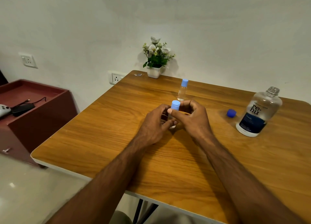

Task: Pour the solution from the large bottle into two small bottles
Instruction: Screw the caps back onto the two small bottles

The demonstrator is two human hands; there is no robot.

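Note:
A small clear bottle (172, 121) stands on the wooden table (101, 131) at its middle. My left hand (155, 124) grips its body. My right hand (191, 117) pinches its light blue cap (175, 105) between thumb and fingers. Most of this bottle is hidden by my fingers. A second small clear bottle (182, 90) with a light blue cap stands just behind, untouched. The large clear bottle (259, 112) with a dark blue label stands uncapped at the right. Its dark blue cap (231, 113) lies on the table to its left.
A white pot of flowers (155, 58) stands at the table's far edge by the wall. A dark red cabinet (33, 109) at the left holds a black cable and a game controller (4, 109). Wall sockets (116, 79) sit behind the table's far left corner.

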